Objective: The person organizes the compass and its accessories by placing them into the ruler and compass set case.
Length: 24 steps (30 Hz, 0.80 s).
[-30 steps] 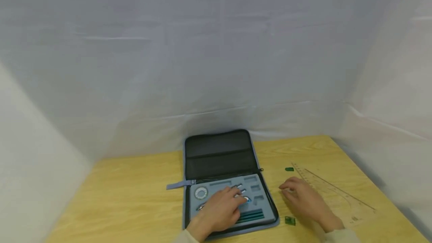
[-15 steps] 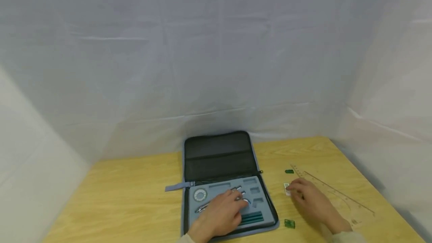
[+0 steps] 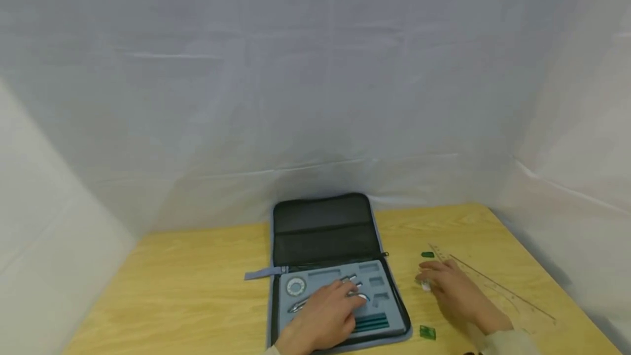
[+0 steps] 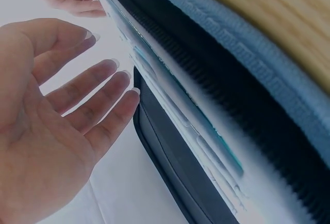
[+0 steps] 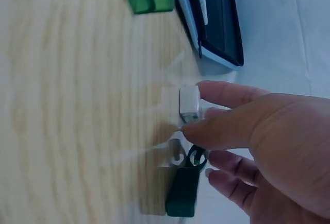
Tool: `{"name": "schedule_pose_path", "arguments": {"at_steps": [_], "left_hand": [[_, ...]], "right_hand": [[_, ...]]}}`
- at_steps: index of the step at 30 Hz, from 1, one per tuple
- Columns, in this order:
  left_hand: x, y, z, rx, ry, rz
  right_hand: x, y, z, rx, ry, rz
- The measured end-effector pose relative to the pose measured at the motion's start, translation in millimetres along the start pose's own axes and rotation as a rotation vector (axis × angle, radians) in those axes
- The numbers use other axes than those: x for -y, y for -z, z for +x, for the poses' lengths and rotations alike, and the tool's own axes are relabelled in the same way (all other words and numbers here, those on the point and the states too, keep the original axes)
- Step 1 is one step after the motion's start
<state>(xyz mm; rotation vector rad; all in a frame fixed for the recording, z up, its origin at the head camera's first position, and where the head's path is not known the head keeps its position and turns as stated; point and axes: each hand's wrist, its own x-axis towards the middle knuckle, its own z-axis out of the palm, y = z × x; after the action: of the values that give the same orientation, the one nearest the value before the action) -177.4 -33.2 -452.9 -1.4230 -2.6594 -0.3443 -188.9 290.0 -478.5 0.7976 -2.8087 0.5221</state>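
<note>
In the head view my left hand (image 3: 322, 314) lies over the grey foam tray (image 3: 322, 274) of an unzipped case, fingertips right above a metal compass (image 3: 298, 305). Its fingers look loosely extended in the left wrist view, with nothing gripped. Right of the case, my right hand (image 3: 455, 295) pinches a small white eraser (image 5: 190, 100) between thumb and index finger, close over the table. Just beyond the fingers is a dark green block with a ring (image 5: 183, 192). Nearer the person sits a clear green plastic piece (image 3: 427, 332).
The case's black lid (image 3: 320, 226) stands tilted back toward the white sheet wall. A white round dial (image 3: 296, 286) and green pencils (image 3: 372, 322) sit in the foam, among vacant cutouts. A transparent set square (image 3: 503, 288) lies under and beside the right forearm.
My right hand has come down on the eraser, which has turned and shifted slightly within the fingers. The left hand stays over the tray; the view has shifted a little.
</note>
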Motion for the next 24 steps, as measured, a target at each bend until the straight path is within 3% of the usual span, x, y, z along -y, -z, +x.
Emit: {"name": "schedule_pose_path", "arguments": {"at_steps": [7,18,24], "left_hand": [[0.4,3.5,-4.3,0.015,0.02,-0.001],[2.3,6.5,-10.8,-0.015,0.025,0.011],[6.2,9.4,-14.2,-0.008,0.058,0.013]], "right_hand": [[-2,-2,3,0.039,-0.044,0.025],[2,1,6,0.108,-0.152,0.041],[9,1,8,0.104,-0.192,0.04]]}}
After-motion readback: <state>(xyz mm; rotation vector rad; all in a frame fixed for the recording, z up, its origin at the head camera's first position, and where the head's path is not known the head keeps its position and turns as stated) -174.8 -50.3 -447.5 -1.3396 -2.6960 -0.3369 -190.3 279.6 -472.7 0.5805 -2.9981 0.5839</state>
